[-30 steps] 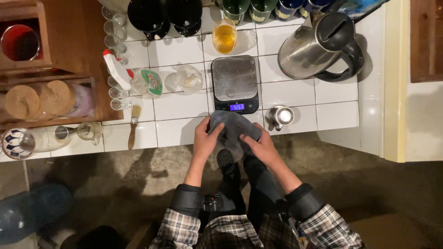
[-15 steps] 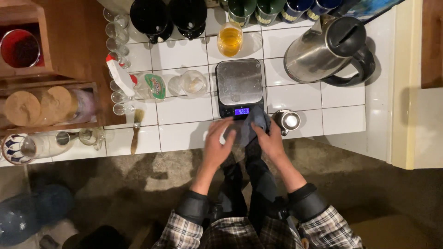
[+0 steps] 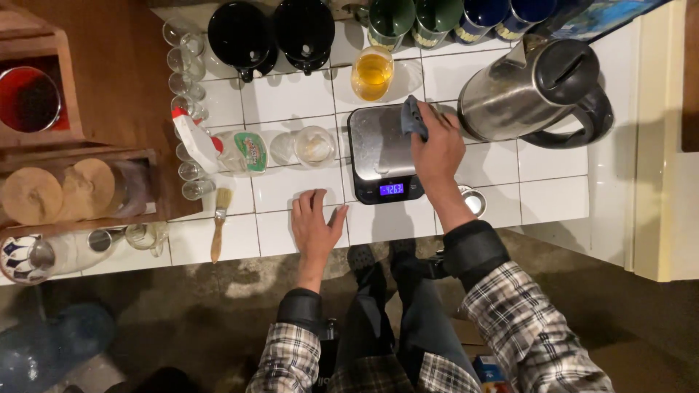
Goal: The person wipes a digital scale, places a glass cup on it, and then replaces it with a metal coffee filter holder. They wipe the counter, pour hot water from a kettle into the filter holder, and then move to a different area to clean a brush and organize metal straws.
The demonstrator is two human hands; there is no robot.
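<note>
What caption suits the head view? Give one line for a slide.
Right hand presses a blue cloth onto the digital scale; left hand rests flat on the tiled counter.

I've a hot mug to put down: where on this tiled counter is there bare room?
Bare tiles lie below the kettle, right of the small metal cup, and between the black drippers and the spray bottle. It is crowded along the glasses and around the scale.

1. Blue-grey cloth [image 3: 413, 118] under the right hand's [image 3: 437, 149] fingers.
2. Silver scale [image 3: 380, 153], blue-lit display, beneath them.
3. White tiled counter [image 3: 287, 94] under the left hand's [image 3: 314, 225] fingers.
4. Plaid sleeves.
</note>
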